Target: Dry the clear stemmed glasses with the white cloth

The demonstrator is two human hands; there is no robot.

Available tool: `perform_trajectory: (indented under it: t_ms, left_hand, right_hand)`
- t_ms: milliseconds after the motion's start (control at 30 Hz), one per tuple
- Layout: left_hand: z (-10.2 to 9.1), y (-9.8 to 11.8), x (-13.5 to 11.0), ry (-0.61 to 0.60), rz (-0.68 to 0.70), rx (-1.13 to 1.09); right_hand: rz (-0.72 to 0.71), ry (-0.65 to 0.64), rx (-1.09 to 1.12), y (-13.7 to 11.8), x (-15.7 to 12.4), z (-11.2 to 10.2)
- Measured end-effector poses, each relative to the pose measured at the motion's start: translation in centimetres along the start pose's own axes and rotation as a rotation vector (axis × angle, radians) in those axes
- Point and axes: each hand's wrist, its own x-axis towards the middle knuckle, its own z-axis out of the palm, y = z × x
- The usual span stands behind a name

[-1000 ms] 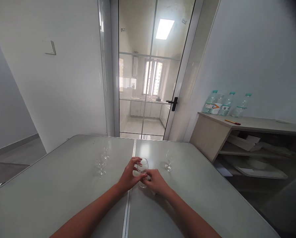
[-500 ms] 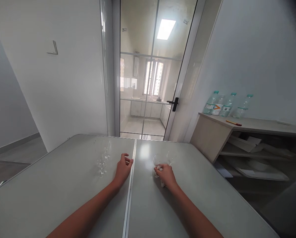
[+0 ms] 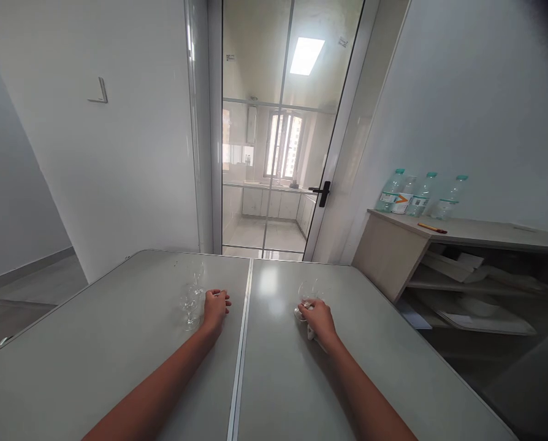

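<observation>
Note first the shift of the stemmed glass (image 3: 305,293): from between both grips, at the seam (image 3: 243,318) of the tabletop (image 3: 274,380), to the right side, in the right grip (image 3: 317,317) alone. Read this as a change from two-handed handling to one-handed positioning, not yet released.

Observe right grip: closed about the stem, pinching beneath the bowl. Locate the stemmed glass upright, just beside a second glass (image 3: 322,289) and overlapping it in view; cannot tell whether touching. Note also a white item (image 3: 311,332) under the palm, shifted along with the grip; possibly cloth or tissue.

Observe left grip (image 3: 216,308): parted from the stemmed glass, moved left across the seam, fingers loosely curled, with nothing visible in hold. Find it just beside the glasses at left (image 3: 190,306); cannot confirm contact. Judge it free for other handling.

Check markings next. Find labels on the bottles (image 3: 420,202) atop the cabinet (image 3: 388,236), including an orange chevron (image 3: 402,199) on white; too small to read. Find two stickers (image 3: 230,58) with dark print on the glazed door (image 3: 281,105), likewise illegible. Cannot identify any brand.
</observation>
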Motion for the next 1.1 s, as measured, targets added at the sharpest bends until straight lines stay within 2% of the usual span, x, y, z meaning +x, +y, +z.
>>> perform_trajectory:
  t_ms: [300,767,1100]
  left_hand:
    - [-0.3,0.0,0.7,0.080,-0.079,-0.086]
    - [-0.6,0.5,1.0,0.147,-0.113,-0.149]
    - [-0.7,0.4,1.4,0.157,-0.101,-0.172]
  right_hand:
    - [0.016,0.007,-0.031,0.7,0.9,-0.4]
    - [0.073,0.004,-0.123,0.9,1.2,-0.8]
    - [0.041,0.012,-0.168,1.1,1.7,-0.9]
